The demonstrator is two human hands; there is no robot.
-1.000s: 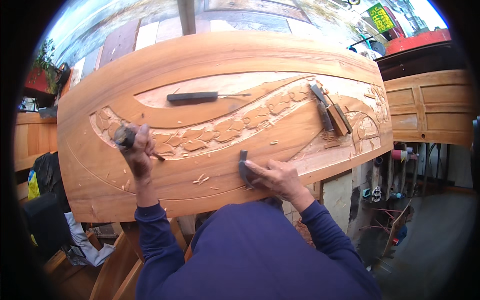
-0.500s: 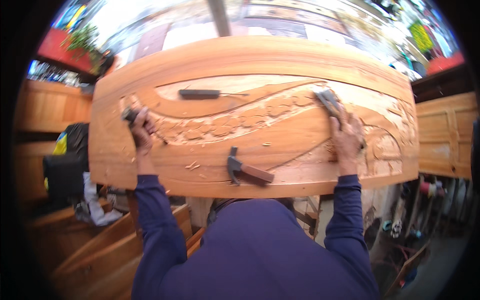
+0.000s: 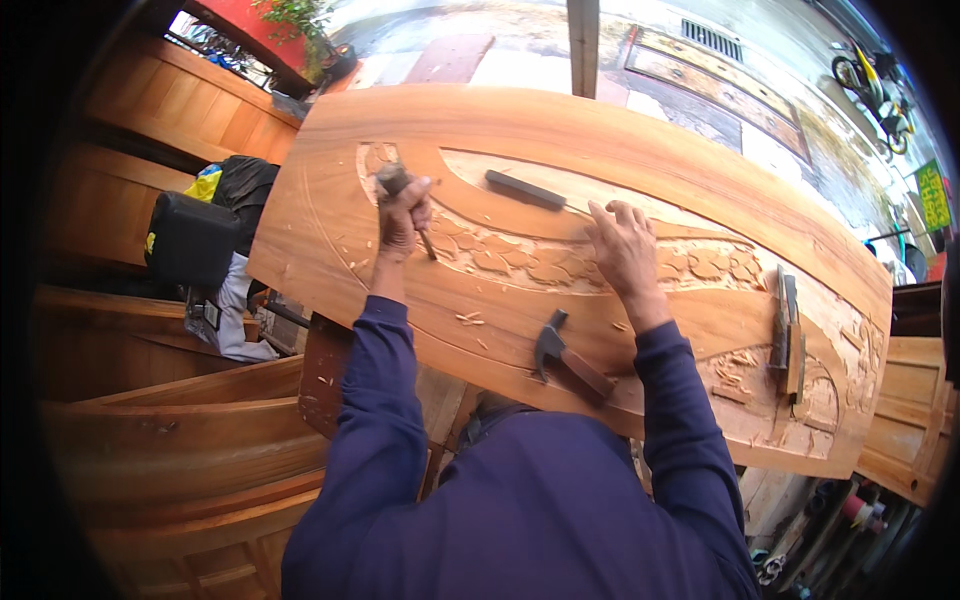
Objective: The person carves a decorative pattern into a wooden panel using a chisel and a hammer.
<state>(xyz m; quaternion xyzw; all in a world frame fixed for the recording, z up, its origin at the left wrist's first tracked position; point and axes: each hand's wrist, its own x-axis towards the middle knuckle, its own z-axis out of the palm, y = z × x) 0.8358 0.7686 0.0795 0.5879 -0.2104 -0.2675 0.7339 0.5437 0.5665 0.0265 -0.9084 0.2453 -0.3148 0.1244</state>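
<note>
My left hand (image 3: 402, 222) is closed round a chisel (image 3: 391, 180), its worn handle top above the fist and its thin dark shaft pointing down to the panel. Carved leaf-like shapes run in a band (image 3: 500, 255) across the wooden panel (image 3: 400, 115). Above the band's middle is my right hand (image 3: 625, 250), fingers loosely bent and apart, with nothing seen in them. Close to its fingertips lies a tool with a dark block handle (image 3: 525, 190) and a thin shaft. A claw hammer (image 3: 572, 365) rests near the panel's front edge.
Several long tools (image 3: 787, 335) lie together on the panel's right part, beside loose shavings (image 3: 735, 370). Left of the panel are a black case (image 3: 193, 240) and stacked wooden panels (image 3: 180, 430). A post (image 3: 583, 50) stands beyond the far edge.
My right hand has left the long tools at the right and moved left over the carved band. The left hand still holds the chisel. The whole view has turned and shifted.
</note>
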